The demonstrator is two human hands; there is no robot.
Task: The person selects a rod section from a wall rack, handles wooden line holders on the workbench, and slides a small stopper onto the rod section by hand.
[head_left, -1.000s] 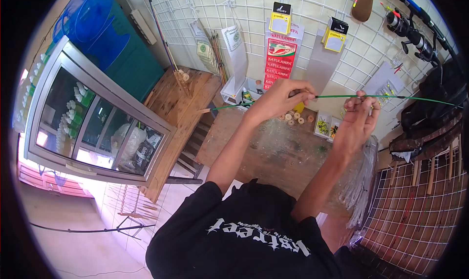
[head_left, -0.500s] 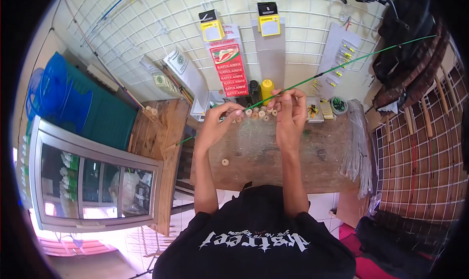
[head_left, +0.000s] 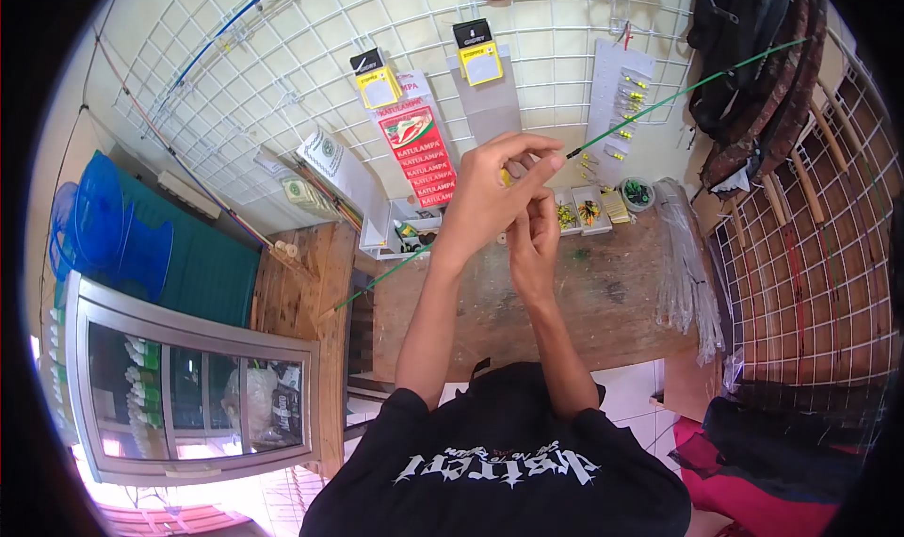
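Rod (head_left: 659, 107), thin and green, runs through the fingers of the left hand (head_left: 490, 189), which is closed in a bent-finger grip, thumb and fingertips meeting just before a dark band (head_left: 573, 152) on the shaft. The right hand (head_left: 535, 245) is just below and to the right of the left, its fingers curled and partly covered by the left palm; whether it also grips the shaft cannot be told. Behind the left hand and wrist a stretch of the rod is hidden.

The long axis is a slant: one end comes out lower and to the left of the left forearm, by the wooden table (head_left: 325, 349), and the other rises to the right, well beyond both hands. That slender upper end points away from the body, rightward, passing in front of a card of yellow lures (head_left: 617, 85) and reaching a dark bag (head_left: 744, 57) in the view. Under the hands spreads a worn workbench (head_left: 490, 320); small trays (head_left: 591, 212) stand just to the right of the right hand.
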